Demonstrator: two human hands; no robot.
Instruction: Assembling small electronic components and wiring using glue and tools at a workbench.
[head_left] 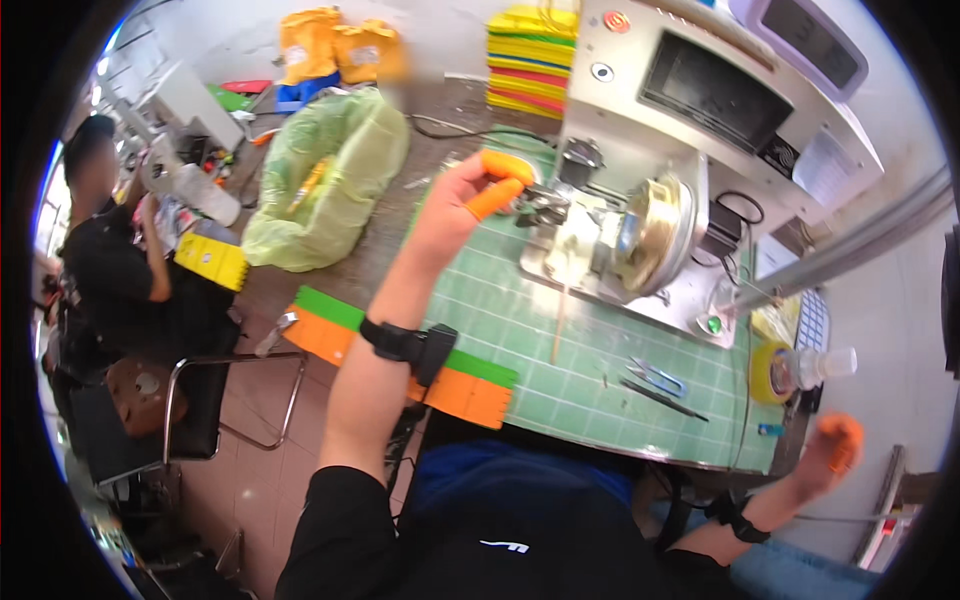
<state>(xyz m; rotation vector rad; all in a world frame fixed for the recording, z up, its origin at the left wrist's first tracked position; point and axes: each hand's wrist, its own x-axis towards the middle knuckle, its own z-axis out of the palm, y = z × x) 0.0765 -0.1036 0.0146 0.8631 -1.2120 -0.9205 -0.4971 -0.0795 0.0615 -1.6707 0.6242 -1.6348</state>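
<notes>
My left hand [460,200], with orange finger cots on thumb and finger, reaches to the left end of a bench machine [630,235]. Its fingertips are pinched together beside a small dark metal fitting [542,203]; what lies between them is too small to make out. The machine has a round brass-coloured wheel [655,235] and a pale block on a metal base. Off the right end of the table, my right hand [832,460] is raised with orange-covered fingers curled closed. Whatever it may hold is hidden.
On the green mat [500,330] lie small blue-handled snips [657,378] and black tweezers [665,399]. A bag-lined bin [330,180] stands left, coloured boards [530,60] behind. Bottles [800,370] stand at the right edge. Another person [110,240] works at far left.
</notes>
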